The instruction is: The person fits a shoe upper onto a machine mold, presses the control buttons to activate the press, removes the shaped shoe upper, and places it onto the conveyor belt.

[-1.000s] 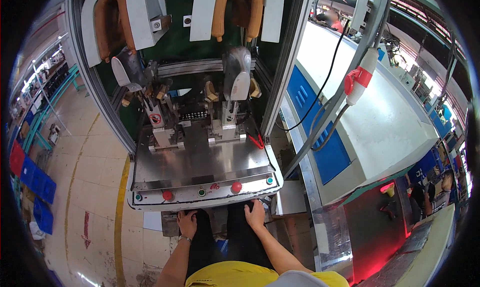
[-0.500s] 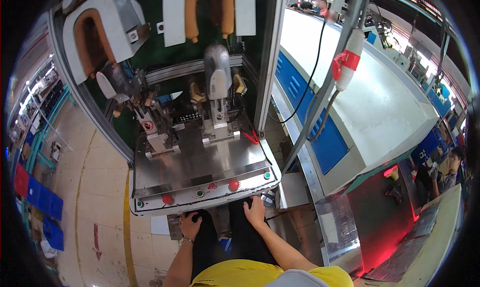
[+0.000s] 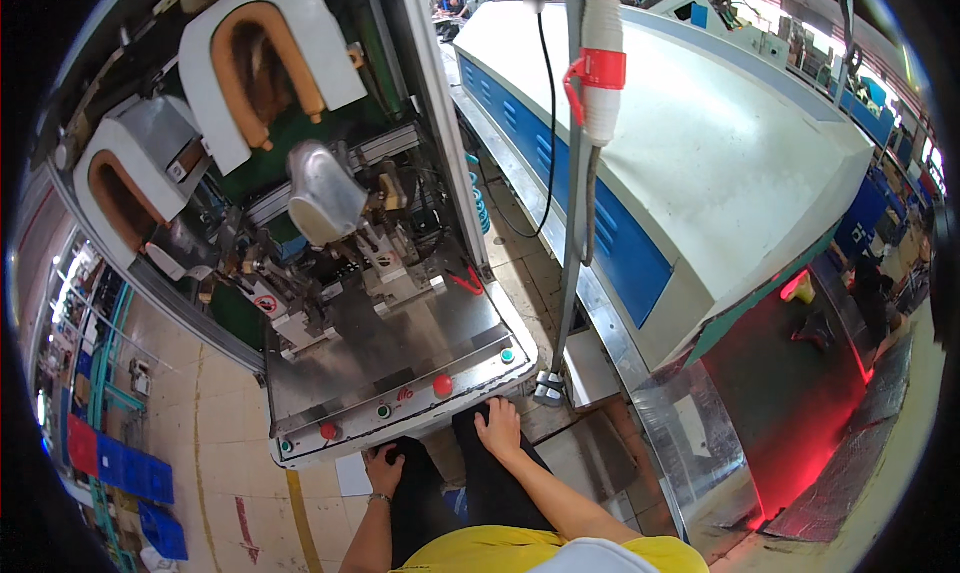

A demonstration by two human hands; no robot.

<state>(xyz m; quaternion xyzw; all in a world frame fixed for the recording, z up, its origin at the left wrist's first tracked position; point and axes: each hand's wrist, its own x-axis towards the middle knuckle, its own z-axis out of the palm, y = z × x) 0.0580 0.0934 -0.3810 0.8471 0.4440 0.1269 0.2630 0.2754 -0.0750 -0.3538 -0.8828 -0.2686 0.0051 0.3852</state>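
My left hand [image 3: 383, 470] rests on my left knee, its thumb apart from the bent fingers and nothing visible in it. On my dark trousers [image 3: 470, 451] by the right knee lies my right hand [image 3: 499, 429], fingers spread and empty. Just ahead of both hands is a machine's white front panel [image 3: 350, 428], touched by neither. It carries two red buttons, the nearer to my right hand being a red button [image 3: 442, 385], plus several green ones. Above the steel bed [image 3: 400, 343] stand a rounded metal form [image 3: 325, 195] and a second, lower metal form [image 3: 185, 245].
Horseshoe-shaped brown pads [image 3: 232, 73] in white housings hang over the forms. Red-handled pliers [image 3: 466, 280] lie on the bed's right side. A long white and blue machine [image 3: 690, 163] stands right, behind a pole with a red and white plug [image 3: 601, 73]. Blue bins [image 3: 135, 465] sit left.
My view has turned, so the machine with the forms sits farther left and tilted, and the white and blue machine has shifted left too. Both hands stay on my legs.
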